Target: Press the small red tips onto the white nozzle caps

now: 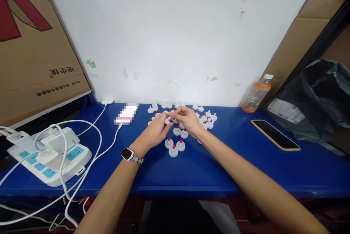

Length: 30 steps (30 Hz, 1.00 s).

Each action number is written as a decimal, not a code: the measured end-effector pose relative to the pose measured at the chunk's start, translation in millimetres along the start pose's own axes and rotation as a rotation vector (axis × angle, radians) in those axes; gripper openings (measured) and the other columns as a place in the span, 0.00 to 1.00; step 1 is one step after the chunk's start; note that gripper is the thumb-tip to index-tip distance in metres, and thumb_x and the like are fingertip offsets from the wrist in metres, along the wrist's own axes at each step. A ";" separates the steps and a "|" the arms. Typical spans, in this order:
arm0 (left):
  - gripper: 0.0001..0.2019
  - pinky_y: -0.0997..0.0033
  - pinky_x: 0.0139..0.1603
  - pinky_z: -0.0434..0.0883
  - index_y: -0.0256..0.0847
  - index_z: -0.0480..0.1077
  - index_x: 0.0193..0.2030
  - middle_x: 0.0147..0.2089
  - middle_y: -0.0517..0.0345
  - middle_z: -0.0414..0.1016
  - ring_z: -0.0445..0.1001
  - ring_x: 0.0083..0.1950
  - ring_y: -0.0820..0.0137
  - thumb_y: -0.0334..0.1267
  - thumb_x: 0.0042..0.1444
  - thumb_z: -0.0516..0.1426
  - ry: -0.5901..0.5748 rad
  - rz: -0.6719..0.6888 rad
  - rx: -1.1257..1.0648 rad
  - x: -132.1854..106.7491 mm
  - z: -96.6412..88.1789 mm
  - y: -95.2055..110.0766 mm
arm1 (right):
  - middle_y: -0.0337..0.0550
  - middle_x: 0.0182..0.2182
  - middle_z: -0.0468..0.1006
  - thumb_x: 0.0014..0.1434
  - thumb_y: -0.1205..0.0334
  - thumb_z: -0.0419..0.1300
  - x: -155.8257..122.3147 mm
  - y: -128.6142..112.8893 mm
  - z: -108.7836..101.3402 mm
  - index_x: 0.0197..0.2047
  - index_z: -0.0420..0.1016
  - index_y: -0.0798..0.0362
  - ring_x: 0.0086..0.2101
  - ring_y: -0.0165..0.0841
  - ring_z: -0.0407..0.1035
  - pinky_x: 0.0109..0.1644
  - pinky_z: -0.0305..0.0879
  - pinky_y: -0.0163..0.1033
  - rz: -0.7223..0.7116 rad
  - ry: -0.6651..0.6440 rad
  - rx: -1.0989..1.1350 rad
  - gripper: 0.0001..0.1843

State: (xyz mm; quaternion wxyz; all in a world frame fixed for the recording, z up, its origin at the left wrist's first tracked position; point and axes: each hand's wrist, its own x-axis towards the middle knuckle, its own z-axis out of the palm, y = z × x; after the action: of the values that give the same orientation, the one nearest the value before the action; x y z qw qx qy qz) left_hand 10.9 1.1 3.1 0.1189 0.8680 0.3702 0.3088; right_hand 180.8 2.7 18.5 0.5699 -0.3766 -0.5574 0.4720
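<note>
My left hand [155, 130], with a watch [131, 155] on its wrist, has its fingers closed on a white nozzle cap [168, 120]. My right hand [189, 119] meets it from the right, thumb and fingertips pinched together at the cap; whatever is between those fingertips is too small to make out. Around both hands stand several white nozzle caps with red tips, and three of these red-tipped caps [173, 151] sit close together in front. Farther back, by the wall, are several white caps without red tips [201, 108]. The hands partly hide the middle of the group.
A power strip [51, 157] with looping white cables lies at left on the blue table [213, 175]. A lit phone [126, 113] is behind it. At right are another phone [275, 135], an orange drink bottle [257, 93] and a dark plastic bag [306, 99]. Cardboard flanks both sides.
</note>
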 end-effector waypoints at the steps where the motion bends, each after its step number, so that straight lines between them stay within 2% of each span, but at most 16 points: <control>1: 0.12 0.55 0.49 0.71 0.42 0.63 0.52 0.47 0.48 0.71 0.71 0.48 0.59 0.45 0.70 0.47 0.002 0.001 -0.016 -0.1 0.1 0.6 | 0.35 0.21 0.73 0.40 0.45 0.74 -0.3 -2.5 -0.2 0.24 0.67 0.51 0.24 0.27 0.65 0.30 0.62 0.35 -0.007 -0.014 0.006 0.25; 5: 0.15 0.55 0.53 0.71 0.41 0.62 0.57 0.52 0.45 0.71 0.72 0.53 0.59 0.45 0.70 0.46 0.002 0.013 -0.101 -1.4 -1.4 6.5 | 0.35 0.22 0.74 0.42 0.46 0.74 -0.6 -9.6 -1.6 0.24 0.67 0.52 0.24 0.27 0.66 0.30 0.63 0.35 -0.036 -0.072 -0.014 0.24; 7: 0.18 0.55 0.58 0.69 0.42 0.60 0.62 0.57 0.44 0.70 0.70 0.58 0.59 0.46 0.70 0.46 0.004 0.029 -0.113 -2.0 -2.4 9.9 | 0.35 0.22 0.74 0.43 0.46 0.74 0.6 -10.8 -3.1 0.24 0.67 0.52 0.24 0.27 0.66 0.30 0.63 0.35 -0.039 -0.109 -0.031 0.24; 10: 0.27 0.51 0.62 0.66 0.42 0.50 0.70 0.65 0.42 0.64 0.67 0.63 0.56 0.49 0.69 0.49 0.046 -0.016 -0.036 -2.2 -4.8 9.4 | 0.36 0.23 0.75 0.45 0.46 0.73 9.0 -10.0 -7.8 0.26 0.68 0.52 0.24 0.28 0.66 0.30 0.62 0.35 -0.058 -0.154 -0.094 0.22; 13: 0.37 0.49 0.60 0.66 0.38 0.44 0.73 0.60 0.41 0.69 0.69 0.59 0.54 0.52 0.65 0.54 0.131 -0.124 0.070 -2.1 -11.8 -2.2 | 0.38 0.23 0.77 0.51 0.49 0.69 31.3 -7.0 -13.6 0.28 0.69 0.53 0.24 0.29 0.68 0.30 0.62 0.36 -0.153 -0.086 -0.252 0.18; 14: 0.35 0.50 0.59 0.67 0.37 0.46 0.72 0.56 0.44 0.71 0.69 0.57 0.55 0.51 0.65 0.54 0.165 -0.149 0.097 -2.2 -15.1 -7.7 | 0.38 0.23 0.77 0.52 0.52 0.68 41.7 -5.4 -15.0 0.28 0.70 0.53 0.25 0.29 0.68 0.30 0.62 0.35 -0.192 -0.037 -0.323 0.15; 16: 0.25 0.53 0.57 0.68 0.37 0.58 0.66 0.51 0.47 0.73 0.70 0.54 0.57 0.47 0.67 0.51 0.227 -0.182 0.159 -2.6 -21.4 -18.5 | 0.39 0.24 0.78 0.54 0.58 0.66 64.6 -1.3 -15.5 0.29 0.72 0.53 0.25 0.29 0.69 0.31 0.62 0.35 -0.220 0.028 -0.497 0.09; 19: 0.16 0.56 0.55 0.68 0.38 0.68 0.56 0.47 0.49 0.72 0.69 0.52 0.58 0.43 0.67 0.51 0.238 -0.226 0.233 -3.2 -26.2 -27.4 | 0.41 0.26 0.79 0.54 0.66 0.64 96.2 7.8 -9.2 0.29 0.74 0.55 0.28 0.30 0.72 0.34 0.64 0.33 -0.188 0.019 -0.740 0.04; 21: 0.14 0.57 0.53 0.68 0.40 0.69 0.53 0.47 0.49 0.71 0.69 0.51 0.59 0.42 0.67 0.51 0.211 -0.254 0.264 -3.3 -25.9 -27.5 | 0.42 0.27 0.80 0.54 0.68 0.63 111.4 15.1 -1.3 0.30 0.76 0.56 0.29 0.30 0.73 0.34 0.64 0.33 -0.174 -0.039 -0.889 0.01; 25: 0.12 0.59 0.49 0.68 0.42 0.72 0.48 0.44 0.50 0.72 0.70 0.49 0.59 0.42 0.67 0.50 0.152 -0.315 0.301 -3.1 -25.0 -23.6 | 0.43 0.30 0.82 0.54 0.70 0.62 127.4 25.8 14.3 0.34 0.79 0.57 0.31 0.30 0.73 0.35 0.63 0.31 -0.166 -0.247 -1.139 0.04; 30: 0.09 0.63 0.43 0.67 0.41 0.72 0.42 0.41 0.52 0.74 0.72 0.45 0.60 0.39 0.66 0.51 0.156 -0.396 0.312 -3.8 -30.5 -21.4 | 0.41 0.26 0.82 0.49 0.71 0.66 136.1 21.1 19.8 0.28 0.81 0.56 0.28 0.30 0.73 0.34 0.63 0.31 -0.091 -0.421 -1.188 0.03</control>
State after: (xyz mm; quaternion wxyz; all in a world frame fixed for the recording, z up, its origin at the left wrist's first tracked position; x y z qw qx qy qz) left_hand -22.4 12.6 15.9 0.0129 0.7600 0.5841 0.2846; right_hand 149.6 136.8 38.3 0.1611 -0.5036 -0.8401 0.1213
